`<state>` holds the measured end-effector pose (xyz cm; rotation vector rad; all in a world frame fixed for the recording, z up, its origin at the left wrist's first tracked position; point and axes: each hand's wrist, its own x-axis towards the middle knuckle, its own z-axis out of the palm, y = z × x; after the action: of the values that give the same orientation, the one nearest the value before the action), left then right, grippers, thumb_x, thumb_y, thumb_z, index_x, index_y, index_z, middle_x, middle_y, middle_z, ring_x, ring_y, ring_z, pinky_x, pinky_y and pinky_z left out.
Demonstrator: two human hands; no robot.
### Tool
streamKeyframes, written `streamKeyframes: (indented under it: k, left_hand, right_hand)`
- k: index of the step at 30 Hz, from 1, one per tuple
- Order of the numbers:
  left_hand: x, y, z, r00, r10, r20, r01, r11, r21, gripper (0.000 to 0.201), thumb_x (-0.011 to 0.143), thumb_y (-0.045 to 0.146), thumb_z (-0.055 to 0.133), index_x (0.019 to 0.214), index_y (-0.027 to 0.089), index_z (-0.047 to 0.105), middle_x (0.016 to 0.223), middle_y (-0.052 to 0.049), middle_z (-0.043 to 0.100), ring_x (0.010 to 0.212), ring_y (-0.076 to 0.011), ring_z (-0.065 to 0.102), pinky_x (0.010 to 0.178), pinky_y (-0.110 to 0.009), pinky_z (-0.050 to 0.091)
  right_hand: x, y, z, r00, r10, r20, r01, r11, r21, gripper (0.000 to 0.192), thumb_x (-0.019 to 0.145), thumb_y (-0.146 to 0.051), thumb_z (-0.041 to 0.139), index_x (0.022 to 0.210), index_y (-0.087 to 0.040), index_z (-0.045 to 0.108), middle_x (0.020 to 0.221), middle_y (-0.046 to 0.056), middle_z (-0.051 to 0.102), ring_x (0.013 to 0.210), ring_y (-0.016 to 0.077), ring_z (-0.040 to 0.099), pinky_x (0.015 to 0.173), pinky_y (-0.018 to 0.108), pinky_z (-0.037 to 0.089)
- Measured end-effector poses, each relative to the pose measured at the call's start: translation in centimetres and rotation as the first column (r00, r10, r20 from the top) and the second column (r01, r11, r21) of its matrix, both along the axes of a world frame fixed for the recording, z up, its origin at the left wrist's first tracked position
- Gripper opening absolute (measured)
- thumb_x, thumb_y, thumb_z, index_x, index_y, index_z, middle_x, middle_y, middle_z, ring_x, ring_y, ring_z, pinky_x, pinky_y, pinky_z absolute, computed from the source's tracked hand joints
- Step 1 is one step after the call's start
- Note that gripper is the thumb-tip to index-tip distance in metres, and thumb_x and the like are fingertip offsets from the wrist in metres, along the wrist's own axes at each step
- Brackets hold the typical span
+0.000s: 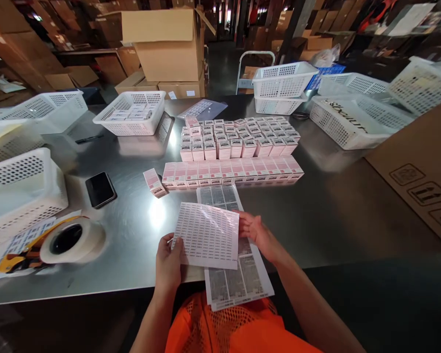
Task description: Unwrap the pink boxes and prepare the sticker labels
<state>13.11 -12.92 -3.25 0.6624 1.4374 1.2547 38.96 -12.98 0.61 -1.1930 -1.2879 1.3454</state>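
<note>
My left hand [170, 260] pinches the lower left corner of a white label sheet [208, 235] printed with rows of small text. At that sheet's right edge is my right hand [257, 234], palm turned up and fingers partly behind the paper; whether it grips the edge I cannot tell. Beneath lie larger printed sheets [238, 277] with grey blocks of text, hanging over the table's near edge. Just beyond them runs a row of small pink-and-white boxes [233, 171], with a single box [155, 183] tilted at its left end. Further back stand many more small boxes [238, 139].
A tape dispenser [68, 240] and a phone [100, 189] lie to the left on the metal table [139, 264]. White baskets [132, 113] line the back and both sides. At right is a large carton [422, 181]. A pen [88, 139] lies at back left.
</note>
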Motion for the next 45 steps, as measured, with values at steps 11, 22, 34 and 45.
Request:
streamKeyframes:
  k: [11, 22, 34, 45]
  left_hand:
    - [-1.4, -1.0, 7.3, 0.655, 0.065, -0.753, 0.315, 0.882, 0.351, 0.054, 0.082, 0.037, 0.072, 0.131, 0.023, 0.054, 0.146, -0.013, 0.050, 0.147, -0.0334, 0.032, 0.119, -0.053, 0.028]
    - [-4.3, 3.0, 11.2, 0.646, -0.066, -0.760, 0.438, 0.848, 0.298, 0.045, 0.088, 0.042, 0.062, 0.129, 0.023, 0.062, 0.140, -0.010, 0.060, 0.136, -0.0294, 0.050, 0.112, -0.044, 0.040]
    - [-1.4, 5.7, 15.6, 0.467, -0.445, -0.764, 0.635, 0.770, -0.060, 0.038, 0.080, 0.055, 0.060, 0.084, 0.018, 0.067, 0.067, 0.000, 0.063, 0.062, -0.0154, 0.053, 0.056, -0.025, 0.037]
    - [-2.7, 7.1, 13.8, 0.440, -0.550, -0.710, 0.573, 0.781, -0.250, 0.038, 0.076, 0.056, 0.061, 0.081, 0.019, 0.065, 0.067, -0.001, 0.060, 0.060, -0.0160, 0.052, 0.052, -0.024, 0.037]
  right_hand:
    - [-2.5, -0.6, 1.9, 0.981, -0.075, -0.178, 0.073, 0.997, -0.016, 0.030, 0.085, -0.045, 0.073, 0.104, -0.022, 0.071, 0.094, 0.006, 0.074, 0.085, 0.0197, 0.070, 0.078, 0.033, 0.054]
    - [-2.2, 0.8, 2.9, 0.983, 0.032, -0.180, -0.024, 0.999, 0.047, 0.030, 0.088, -0.036, 0.070, 0.115, -0.023, 0.069, 0.104, 0.006, 0.074, 0.094, 0.0193, 0.070, 0.082, 0.031, 0.055]
    - [-0.8, 0.5, 4.9, 0.969, 0.131, -0.211, -0.131, 0.991, 0.017, 0.055, 0.087, -0.035, 0.073, 0.137, -0.026, 0.053, 0.091, 0.001, 0.074, 0.083, 0.0159, 0.071, 0.073, 0.028, 0.057]
    - [-1.7, -2.1, 4.7, 0.982, -0.029, 0.186, -0.036, 0.941, 0.337, 0.020, 0.085, -0.033, 0.077, 0.103, -0.025, 0.073, 0.088, 0.001, 0.077, 0.082, 0.0170, 0.075, 0.075, 0.027, 0.062]
